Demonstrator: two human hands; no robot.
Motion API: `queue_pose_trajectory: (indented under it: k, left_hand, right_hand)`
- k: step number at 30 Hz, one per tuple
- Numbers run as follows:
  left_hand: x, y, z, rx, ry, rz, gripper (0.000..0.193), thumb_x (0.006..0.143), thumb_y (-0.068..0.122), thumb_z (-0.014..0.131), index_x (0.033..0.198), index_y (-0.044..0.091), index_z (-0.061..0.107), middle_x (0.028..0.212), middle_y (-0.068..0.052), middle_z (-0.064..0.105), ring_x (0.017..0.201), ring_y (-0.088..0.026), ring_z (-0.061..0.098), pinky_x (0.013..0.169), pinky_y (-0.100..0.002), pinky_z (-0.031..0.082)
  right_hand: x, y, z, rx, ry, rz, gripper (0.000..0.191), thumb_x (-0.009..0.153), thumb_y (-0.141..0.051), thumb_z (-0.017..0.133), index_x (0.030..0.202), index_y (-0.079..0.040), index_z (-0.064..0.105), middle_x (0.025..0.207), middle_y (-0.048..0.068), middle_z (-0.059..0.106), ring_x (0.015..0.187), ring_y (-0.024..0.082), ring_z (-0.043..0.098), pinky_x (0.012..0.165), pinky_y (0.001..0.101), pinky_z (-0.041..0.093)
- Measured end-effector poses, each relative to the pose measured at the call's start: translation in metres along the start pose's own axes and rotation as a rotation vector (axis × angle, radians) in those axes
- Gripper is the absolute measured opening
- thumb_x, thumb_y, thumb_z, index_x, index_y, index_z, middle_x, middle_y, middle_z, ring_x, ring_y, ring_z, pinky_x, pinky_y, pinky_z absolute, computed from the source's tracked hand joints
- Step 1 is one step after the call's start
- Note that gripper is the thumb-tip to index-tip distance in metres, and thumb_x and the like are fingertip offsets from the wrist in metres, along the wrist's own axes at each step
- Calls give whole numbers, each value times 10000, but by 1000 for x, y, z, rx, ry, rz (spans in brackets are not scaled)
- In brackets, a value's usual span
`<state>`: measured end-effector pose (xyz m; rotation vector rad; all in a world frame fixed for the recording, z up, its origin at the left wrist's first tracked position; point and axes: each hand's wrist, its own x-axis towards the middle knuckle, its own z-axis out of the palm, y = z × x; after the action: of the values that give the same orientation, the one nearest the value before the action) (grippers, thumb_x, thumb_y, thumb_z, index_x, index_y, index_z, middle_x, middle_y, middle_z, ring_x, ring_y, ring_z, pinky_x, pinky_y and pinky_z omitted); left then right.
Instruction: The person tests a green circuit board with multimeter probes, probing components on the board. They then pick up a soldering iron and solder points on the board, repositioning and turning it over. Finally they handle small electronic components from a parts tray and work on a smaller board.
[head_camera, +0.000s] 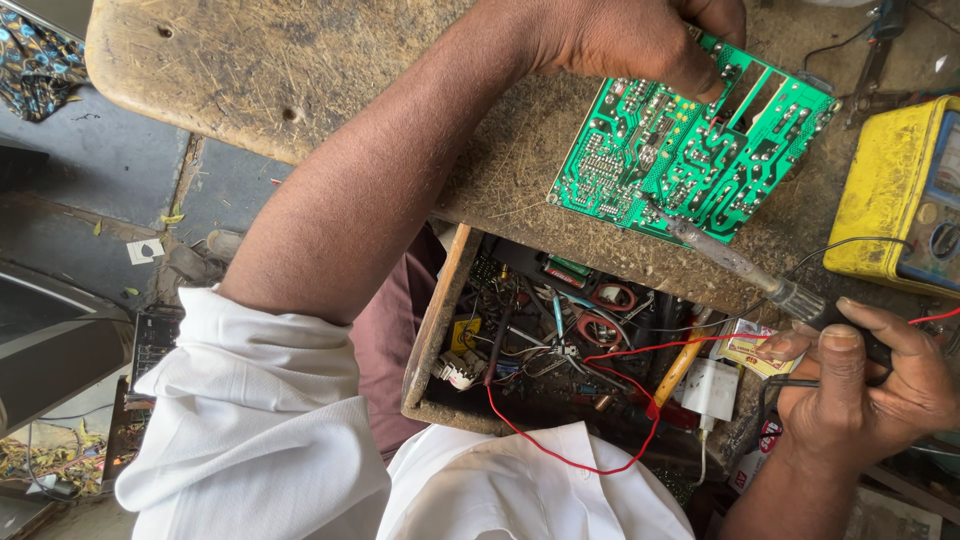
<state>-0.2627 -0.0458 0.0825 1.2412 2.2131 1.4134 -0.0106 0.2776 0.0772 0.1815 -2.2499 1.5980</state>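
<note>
Left hand (640, 40) grips the green circuit board (690, 150) on the desk (300, 70); right hand (860, 390) grasps a soldering iron (745, 270), tip touching the board's solder side; soldering appears underway.

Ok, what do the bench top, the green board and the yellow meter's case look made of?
Bench top: rough, worn wood, judging by its fibrous, scratched surface and knot holes. Green board: likely rigid laminate with a glossy green coat, dotted with shiny metal solder points. Yellow meter: probably moulded plastic, matte and grimy, with rounded edges.
</note>
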Motion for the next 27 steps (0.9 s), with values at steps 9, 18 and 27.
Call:
queue_pose_trajectory:
  k: [9,18,27]
  left_hand:
    - [-3,-1,0,-39,3,4,323,893,369,725,1138,164,770,882,17,742,779,-110,675,671,-336,550]
    - [-5,2,-1,-70,18,12,331,874,373,725,1133,168,757,907,27,742,805,-96,678,701,-318,557]
    - [-5,3,-2,-36,18,-8,335,878,381,725,1137,170,757,900,21,741,795,-99,678,691,-321,552]
  right_hand:
    - [-2,13,-12,136,81,-28,219,1171,-105,680,1207,88,583,822,181,630,582,234,623,602,371,597]
    - [-8,15,-10,94,86,-1,208,1149,-74,692,1154,109,593,902,135,569,619,232,627,582,362,594]
    - [-5,8,3,124,28,28,181,1112,-68,692,1141,86,601,828,156,603,566,230,614,613,402,562]
